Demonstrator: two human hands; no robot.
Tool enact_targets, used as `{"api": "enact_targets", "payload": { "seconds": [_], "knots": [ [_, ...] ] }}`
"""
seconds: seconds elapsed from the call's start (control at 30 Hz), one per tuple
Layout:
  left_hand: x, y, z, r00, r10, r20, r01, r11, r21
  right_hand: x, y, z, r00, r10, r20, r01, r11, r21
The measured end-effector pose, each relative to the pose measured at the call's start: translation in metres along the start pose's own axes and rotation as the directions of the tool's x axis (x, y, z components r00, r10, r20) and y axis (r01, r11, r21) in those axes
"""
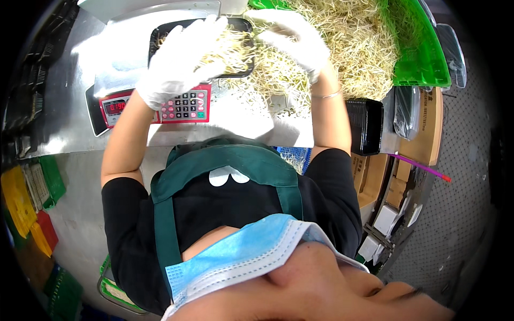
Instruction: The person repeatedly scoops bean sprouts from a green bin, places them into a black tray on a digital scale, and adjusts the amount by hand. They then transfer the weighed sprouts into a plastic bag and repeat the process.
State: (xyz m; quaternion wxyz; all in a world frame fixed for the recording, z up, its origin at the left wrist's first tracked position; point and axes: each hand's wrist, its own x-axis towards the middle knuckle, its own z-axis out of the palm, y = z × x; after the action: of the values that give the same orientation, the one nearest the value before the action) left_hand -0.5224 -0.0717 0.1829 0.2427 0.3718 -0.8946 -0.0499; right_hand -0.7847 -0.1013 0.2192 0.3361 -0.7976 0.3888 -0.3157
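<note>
A black tray (247, 68) filled with bean sprouts (235, 49) rests on a metal weighing scale. My left hand (182, 61), in a white glove, lies over the tray's left part with its fingers stretched out across the sprouts. Just beyond the tray's right edge is my gloved right hand (297, 43), thumb and fingers apart, above loose sprouts. Whether any sprouts sit under either palm is hidden. The scale's red keypad panel (184, 107) faces me, partly covered by my left wrist. A large heap of bean sprouts (356, 48) spreads to the right of my right hand.
A green crate (425, 61) borders the heap on the right. Stacked black trays (365, 125) stand by the table's right end, near a cardboard box (425, 128). More black trays (32, 91) line the far left. A blue basket (300, 155) sits below the table edge.
</note>
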Motion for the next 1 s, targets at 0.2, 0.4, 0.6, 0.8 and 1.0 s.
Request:
{"api": "enact_targets", "payload": {
  "seconds": [0.2,0.4,0.6,0.8,1.0],
  "knots": [
    [0.028,0.0,-0.008,0.994,-0.012,0.113,-0.012,0.977,0.212,-0.035,0.187,-0.068,0.824,0.558,-0.102,-0.547,0.829,0.114],
    [0.055,0.108,0.027,0.972,0.175,0.158,-0.062,0.835,-0.546,-0.082,0.138,-0.019,0.802,0.574,0.166,-0.484,0.787,-0.383],
    [0.04,0.089,0.185,0.912,-0.296,0.285,0.229,0.942,0.247,-0.148,0.15,0.015,0.999,-0.007,0.04,0.037,0.577,-0.816],
    [0.071,0.049,0.204,0.929,-0.326,0.175,0.365,0.888,-0.28,-0.067,0.149,-0.051,0.837,0.538,0.102,-0.45,0.781,-0.432],
    [0.021,0.058,0.174,0.953,-0.295,-0.063,0.265,0.919,-0.292,-0.124,0.139,-0.076,0.803,0.592,0.065,-0.58,0.803,-0.141]
  ]
}}
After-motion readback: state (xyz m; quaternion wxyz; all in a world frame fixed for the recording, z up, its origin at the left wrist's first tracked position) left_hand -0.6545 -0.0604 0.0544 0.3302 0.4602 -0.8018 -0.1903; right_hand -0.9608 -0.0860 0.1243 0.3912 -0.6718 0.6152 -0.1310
